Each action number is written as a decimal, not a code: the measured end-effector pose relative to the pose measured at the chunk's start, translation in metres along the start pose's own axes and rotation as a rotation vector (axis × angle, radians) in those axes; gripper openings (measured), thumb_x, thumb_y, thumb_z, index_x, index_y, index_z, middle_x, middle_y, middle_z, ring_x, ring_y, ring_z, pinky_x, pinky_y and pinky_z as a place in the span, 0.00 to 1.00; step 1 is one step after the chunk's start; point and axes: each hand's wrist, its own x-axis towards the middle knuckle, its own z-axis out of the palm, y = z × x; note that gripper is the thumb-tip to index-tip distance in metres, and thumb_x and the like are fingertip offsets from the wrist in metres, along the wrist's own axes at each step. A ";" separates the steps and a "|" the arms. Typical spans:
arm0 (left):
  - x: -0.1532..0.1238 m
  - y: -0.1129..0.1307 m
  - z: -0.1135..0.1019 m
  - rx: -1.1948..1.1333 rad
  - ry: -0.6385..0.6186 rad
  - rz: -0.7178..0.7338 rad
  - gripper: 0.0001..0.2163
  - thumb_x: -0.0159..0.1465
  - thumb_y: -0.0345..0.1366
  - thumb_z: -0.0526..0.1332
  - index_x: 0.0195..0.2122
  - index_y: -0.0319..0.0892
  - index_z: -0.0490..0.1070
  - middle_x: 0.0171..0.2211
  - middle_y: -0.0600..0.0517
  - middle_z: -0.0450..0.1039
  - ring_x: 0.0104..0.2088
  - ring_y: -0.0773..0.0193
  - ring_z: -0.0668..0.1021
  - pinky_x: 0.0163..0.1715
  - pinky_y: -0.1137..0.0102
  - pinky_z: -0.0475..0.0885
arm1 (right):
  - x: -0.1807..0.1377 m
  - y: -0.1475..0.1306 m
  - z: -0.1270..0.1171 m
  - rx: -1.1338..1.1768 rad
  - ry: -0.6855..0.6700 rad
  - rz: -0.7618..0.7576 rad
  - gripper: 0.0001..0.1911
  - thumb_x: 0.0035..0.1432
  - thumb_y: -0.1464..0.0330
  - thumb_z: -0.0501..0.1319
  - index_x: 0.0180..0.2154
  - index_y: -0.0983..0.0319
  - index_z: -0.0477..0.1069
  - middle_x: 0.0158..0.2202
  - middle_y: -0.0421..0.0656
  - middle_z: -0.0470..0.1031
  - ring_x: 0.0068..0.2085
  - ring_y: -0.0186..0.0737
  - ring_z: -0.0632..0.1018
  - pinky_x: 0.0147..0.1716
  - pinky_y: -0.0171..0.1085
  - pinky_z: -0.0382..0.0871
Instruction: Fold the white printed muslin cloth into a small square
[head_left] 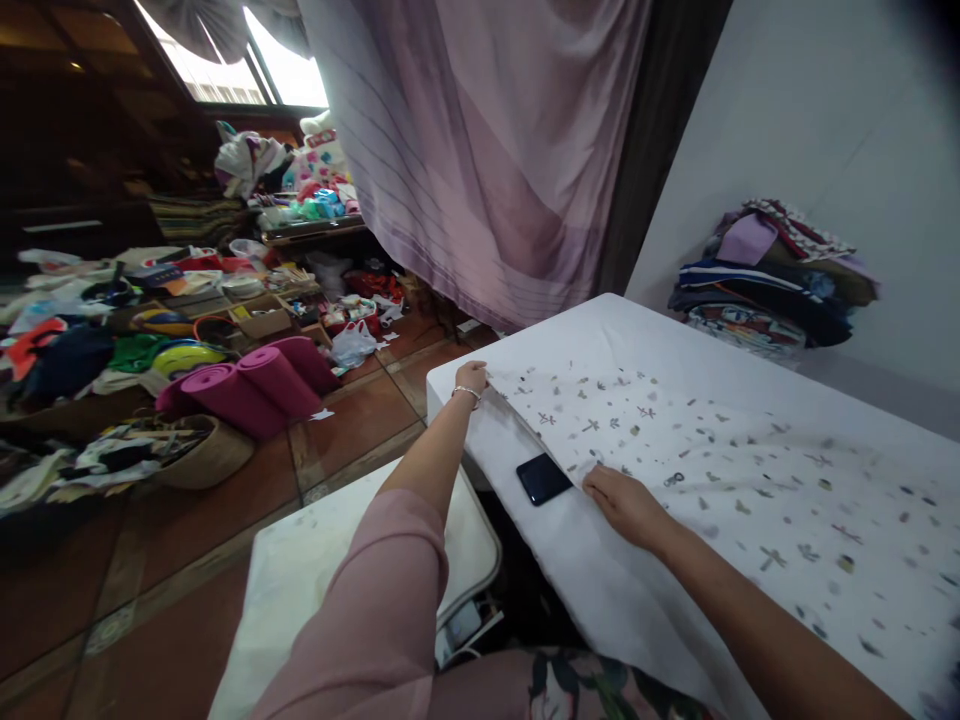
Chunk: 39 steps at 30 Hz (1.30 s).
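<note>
A white cloth with small printed figures point(660, 420) lies spread over the white-covered table point(600, 322). At its far left corner, my left hand point(471, 378) grips the edge, a bracelet round the wrist. My right hand point(619, 500) pinches the same near edge closer to me, its fingers closed on the fabric. Between the hands the edge runs taut. A black phone point(542, 479) lies flat on the white cover, beside that edge and just left of my right hand. Some soft wrinkles cross the cloth.
Folded clothes point(772, 275) are stacked at the table's far side by the wall. A pale small table point(300, 560) stands at my left. Beyond it, rolled pink mats point(255, 385) and piled household items cover the tiled floor. A purple curtain point(495, 130) hangs behind.
</note>
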 end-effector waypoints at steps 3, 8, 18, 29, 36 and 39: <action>0.001 -0.003 0.000 0.014 0.000 -0.005 0.09 0.51 0.26 0.62 0.34 0.38 0.76 0.22 0.52 0.70 0.20 0.69 0.71 0.23 0.73 0.71 | 0.003 -0.002 -0.001 -0.012 -0.052 0.029 0.12 0.64 0.69 0.48 0.32 0.59 0.67 0.34 0.41 0.72 0.37 0.38 0.72 0.36 0.36 0.63; 0.002 -0.006 -0.002 0.038 -0.008 -0.009 0.11 0.53 0.24 0.60 0.37 0.37 0.76 0.26 0.50 0.73 0.21 0.70 0.72 0.24 0.73 0.72 | 0.015 -0.013 -0.006 -0.040 -0.073 0.154 0.09 0.61 0.65 0.54 0.40 0.60 0.69 0.34 0.41 0.73 0.34 0.38 0.73 0.33 0.35 0.60; 0.003 -0.006 -0.004 0.092 -0.025 -0.055 0.12 0.55 0.26 0.61 0.41 0.36 0.76 0.28 0.49 0.75 0.23 0.70 0.75 0.26 0.75 0.73 | 0.063 -0.022 0.003 -0.217 -0.051 0.264 0.11 0.63 0.64 0.51 0.40 0.61 0.69 0.42 0.46 0.72 0.43 0.41 0.73 0.34 0.35 0.58; 0.007 -0.010 -0.004 0.073 -0.035 -0.062 0.12 0.56 0.25 0.59 0.40 0.37 0.76 0.30 0.49 0.76 0.24 0.70 0.76 0.26 0.76 0.74 | 0.072 -0.023 0.003 -0.183 -0.075 0.218 0.11 0.64 0.67 0.50 0.37 0.61 0.70 0.39 0.44 0.73 0.40 0.38 0.72 0.34 0.34 0.57; 0.005 -0.007 -0.006 0.036 -0.026 -0.094 0.13 0.55 0.23 0.59 0.40 0.37 0.76 0.29 0.49 0.76 0.25 0.69 0.76 0.28 0.74 0.74 | 0.067 -0.026 0.005 -0.108 -0.110 0.158 0.10 0.62 0.68 0.52 0.36 0.61 0.71 0.37 0.44 0.73 0.38 0.38 0.71 0.35 0.34 0.57; 0.004 -0.002 -0.007 0.004 -0.019 -0.119 0.13 0.54 0.23 0.59 0.40 0.37 0.76 0.28 0.49 0.76 0.26 0.68 0.77 0.29 0.73 0.75 | 0.065 -0.025 0.009 -0.099 -0.093 0.153 0.10 0.62 0.67 0.52 0.38 0.61 0.71 0.39 0.44 0.73 0.40 0.38 0.72 0.36 0.34 0.58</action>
